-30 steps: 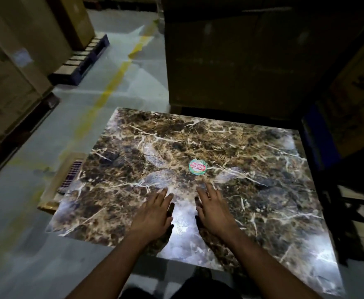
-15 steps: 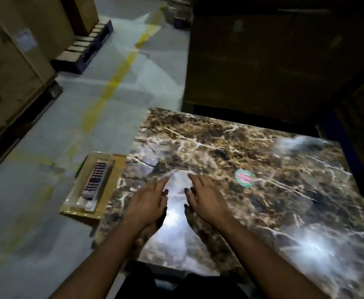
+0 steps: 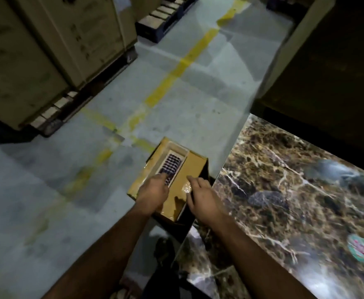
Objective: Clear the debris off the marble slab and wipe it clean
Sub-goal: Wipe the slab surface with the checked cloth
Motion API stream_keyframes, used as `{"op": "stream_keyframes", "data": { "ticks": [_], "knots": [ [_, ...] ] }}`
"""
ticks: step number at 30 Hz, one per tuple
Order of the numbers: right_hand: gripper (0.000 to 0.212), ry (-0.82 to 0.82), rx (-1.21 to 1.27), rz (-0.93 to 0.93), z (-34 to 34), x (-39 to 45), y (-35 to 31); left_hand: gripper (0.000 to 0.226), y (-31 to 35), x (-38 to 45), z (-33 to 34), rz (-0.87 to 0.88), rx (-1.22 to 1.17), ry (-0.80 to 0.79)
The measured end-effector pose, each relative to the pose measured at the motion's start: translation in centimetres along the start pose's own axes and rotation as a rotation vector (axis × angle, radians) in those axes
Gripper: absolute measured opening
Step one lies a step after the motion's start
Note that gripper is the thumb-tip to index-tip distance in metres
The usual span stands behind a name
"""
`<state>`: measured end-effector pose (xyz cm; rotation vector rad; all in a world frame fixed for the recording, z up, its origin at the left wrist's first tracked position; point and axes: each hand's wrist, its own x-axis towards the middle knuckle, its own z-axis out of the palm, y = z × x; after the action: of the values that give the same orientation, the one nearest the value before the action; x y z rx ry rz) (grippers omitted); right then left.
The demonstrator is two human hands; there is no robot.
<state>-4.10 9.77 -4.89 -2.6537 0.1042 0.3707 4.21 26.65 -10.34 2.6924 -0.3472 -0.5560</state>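
The brown marble slab (image 3: 295, 190) with white veins fills the right side of the view, glossy and lit in patches. A round green and red sticker (image 3: 360, 248) lies on it near the right edge. A yellow cardboard box (image 3: 193, 167) stands on the floor against the slab's left edge, with a white tray holding a dark ribbed insert (image 3: 170, 166). My left hand (image 3: 153, 192) rests on the box's near left part, its fingers reaching the insert. My right hand (image 3: 202, 196) hovers over the box's right part, fingers spread, holding nothing.
The grey concrete floor (image 3: 90, 190) with a yellow painted line (image 3: 183, 63) stretches left and ahead. Large cardboard cartons on pallets (image 3: 36, 61) stand at the far left. A dark stack (image 3: 327, 61) rises behind the slab.
Both hands left the slab's surface and moved left onto the yellow box on the floor. The view swung left, so the slab and its sticker now sit at the right.
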Motion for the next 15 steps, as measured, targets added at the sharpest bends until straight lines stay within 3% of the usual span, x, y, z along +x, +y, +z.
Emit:
{"op": "stream_keyframes", "data": {
  "ticks": [4,12,15],
  "knots": [
    [0.06,-0.071,0.027,-0.023,1.9,3.5,-0.2,0.019,-2.8,5.1,3.6,-0.163,-0.166,-0.031],
    [0.063,-0.071,0.111,0.025,4.6,5.9,0.4,0.042,-4.4,13.0,12.1,-0.252,-0.128,-0.183],
    [0.062,-0.047,0.13,0.038,5.0,5.7,0.8,0.042,-5.3,14.4,14.2,-0.247,-0.03,-0.165]
  ]
}}
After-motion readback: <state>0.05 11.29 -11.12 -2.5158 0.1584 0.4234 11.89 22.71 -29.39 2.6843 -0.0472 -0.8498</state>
